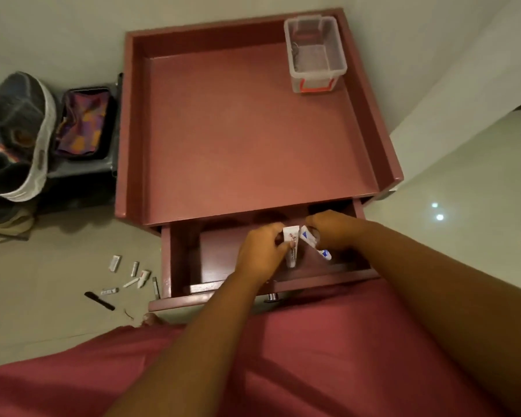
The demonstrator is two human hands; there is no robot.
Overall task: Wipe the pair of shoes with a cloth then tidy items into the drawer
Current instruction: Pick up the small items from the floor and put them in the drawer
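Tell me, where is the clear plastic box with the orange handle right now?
The clear plastic box with the orange handle sits in the far right corner of the reddish-brown cabinet top, well beyond the open drawer where both hands work.

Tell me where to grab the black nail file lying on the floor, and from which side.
Pinch the black nail file across its narrow middle, coming straight down from above. It lies flat on the floor, thin and long, apart from the small tubes beside it, so both long edges look free for fingertips.
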